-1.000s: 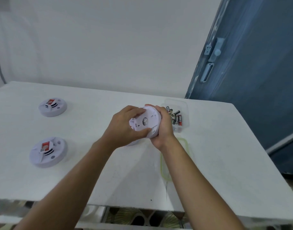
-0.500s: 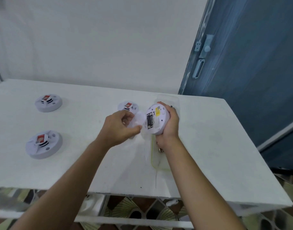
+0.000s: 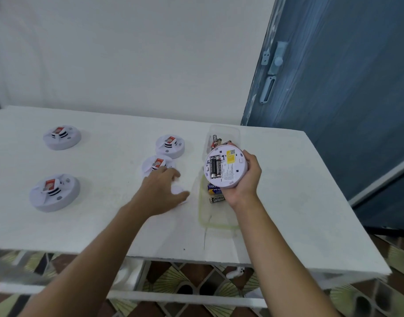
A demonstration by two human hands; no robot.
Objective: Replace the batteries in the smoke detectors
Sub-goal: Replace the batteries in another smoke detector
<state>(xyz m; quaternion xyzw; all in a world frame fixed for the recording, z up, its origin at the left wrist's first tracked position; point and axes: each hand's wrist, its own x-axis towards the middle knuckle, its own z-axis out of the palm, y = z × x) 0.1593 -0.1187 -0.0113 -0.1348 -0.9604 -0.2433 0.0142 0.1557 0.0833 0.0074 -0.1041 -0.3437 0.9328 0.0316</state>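
The right hand [image 3: 243,179] still grips the opened smoke detector [image 3: 225,165] above the near tray [image 3: 215,223] by the table's [image 3: 288,202] right side, now turned so its two black batteries [image 3: 214,167] and yellow label [image 3: 230,156] face up. The left hand [image 3: 161,193], which half a second ago held the white cover [image 3: 177,189] beside the detector, has dropped flat onto it on the tabletop. A loose battery [image 3: 217,199] in the tray reads EVEREADY; other print is too small to read.
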